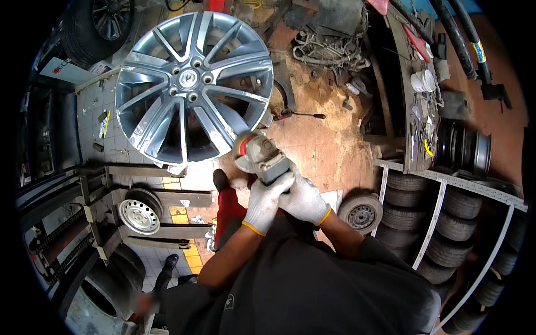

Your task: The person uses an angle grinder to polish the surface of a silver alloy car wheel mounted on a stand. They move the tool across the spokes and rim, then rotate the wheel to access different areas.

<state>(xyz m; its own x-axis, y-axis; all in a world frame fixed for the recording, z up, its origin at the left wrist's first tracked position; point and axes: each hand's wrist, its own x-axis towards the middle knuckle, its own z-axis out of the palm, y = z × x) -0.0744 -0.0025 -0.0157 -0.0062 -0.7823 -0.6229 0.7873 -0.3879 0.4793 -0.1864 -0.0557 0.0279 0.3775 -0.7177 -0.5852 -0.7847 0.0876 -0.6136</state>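
Observation:
Both my hands wear white knit gloves with yellow cuffs and are closed on an angle grinder (266, 162). My left hand (266, 202) wraps its body from the left. My right hand (304, 196) grips from the right, close against the left, and some fingers of each are hidden. The grinder's disc (243, 146), reddish and blurred, points toward a large grey and silver alloy wheel rim (188, 79). It is at the rim's lower right edge; whether it touches I cannot tell. The rim has several spokes, several bolt holes round its hub and pale scuffed patches.
Right of me, stacked tyres (455, 220) fill a metal rack below a cluttered bench (416, 120). A small wheel (361, 214) lies by the rack. At left stand a metal frame (162, 198) and a steel wheel (139, 216). Another person's shoe (171, 261) shows lower left.

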